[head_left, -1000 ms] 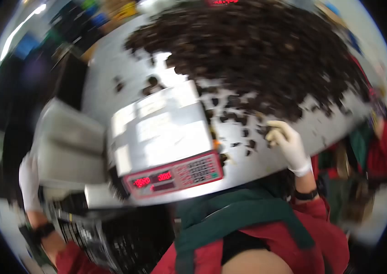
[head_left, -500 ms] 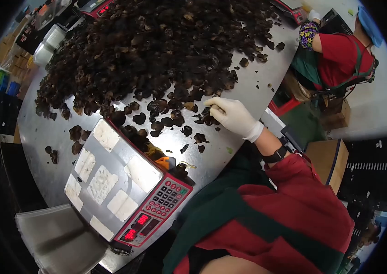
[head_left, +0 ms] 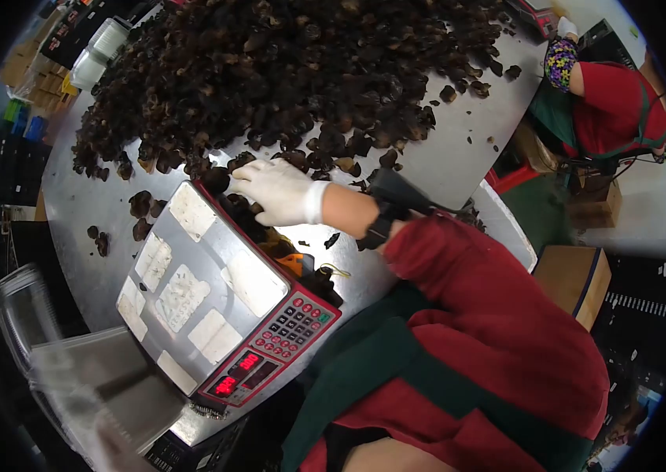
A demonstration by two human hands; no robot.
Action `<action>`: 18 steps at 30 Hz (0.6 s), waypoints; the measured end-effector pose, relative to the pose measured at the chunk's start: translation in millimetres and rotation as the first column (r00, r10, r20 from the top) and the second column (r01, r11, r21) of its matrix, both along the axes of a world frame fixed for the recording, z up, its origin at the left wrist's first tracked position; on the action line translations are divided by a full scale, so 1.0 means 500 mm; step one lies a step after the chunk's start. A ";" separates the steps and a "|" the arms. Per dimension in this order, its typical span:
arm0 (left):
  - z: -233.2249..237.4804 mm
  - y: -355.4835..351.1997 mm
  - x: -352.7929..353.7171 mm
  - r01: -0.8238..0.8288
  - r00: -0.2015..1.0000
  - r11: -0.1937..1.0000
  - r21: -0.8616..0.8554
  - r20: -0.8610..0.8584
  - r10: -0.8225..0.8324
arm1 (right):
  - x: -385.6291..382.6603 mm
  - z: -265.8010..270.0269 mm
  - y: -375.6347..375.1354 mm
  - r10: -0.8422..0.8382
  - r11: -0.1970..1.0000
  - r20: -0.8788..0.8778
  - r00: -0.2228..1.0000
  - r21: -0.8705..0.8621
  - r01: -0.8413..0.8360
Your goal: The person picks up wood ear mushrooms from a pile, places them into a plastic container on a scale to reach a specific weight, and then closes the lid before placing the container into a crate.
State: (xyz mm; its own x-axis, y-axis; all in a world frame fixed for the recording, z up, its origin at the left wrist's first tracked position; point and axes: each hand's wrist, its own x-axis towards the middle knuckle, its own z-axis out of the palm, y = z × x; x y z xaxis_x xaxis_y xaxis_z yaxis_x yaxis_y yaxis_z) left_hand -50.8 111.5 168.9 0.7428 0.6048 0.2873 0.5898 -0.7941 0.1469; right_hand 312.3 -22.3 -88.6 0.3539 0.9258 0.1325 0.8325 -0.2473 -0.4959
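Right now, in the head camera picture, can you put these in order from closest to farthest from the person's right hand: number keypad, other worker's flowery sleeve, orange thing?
1. Orange thing: just below the right hand in the picture, beside the scale.
2. Number keypad: lower down, on the scale's red panel.
3. Flowery sleeve: far off, top right.

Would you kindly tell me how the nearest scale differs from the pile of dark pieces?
The scale has a flat, silvery top with straight edges, while the pile is dark, lumpy and ragged-edged. The pile covers far more of the metal table than the scale does. Both rest on that same table.
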 end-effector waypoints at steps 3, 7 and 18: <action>-0.109 -0.003 0.026 0.077 0.982 0.996 0.051 -0.174 -0.067 | -0.006 -0.064 0.068 0.009 0.994 -0.036 0.999 0.107 -0.005; -0.172 -0.046 0.107 0.026 0.969 0.958 -0.284 -0.229 -0.094 | 0.008 -0.083 0.073 -0.006 0.996 0.053 0.999 0.091 0.001; -0.193 -0.104 0.148 -0.071 0.969 0.871 -0.486 -0.239 -0.054 | 0.147 0.048 0.150 -0.046 0.997 0.233 0.971 0.070 0.030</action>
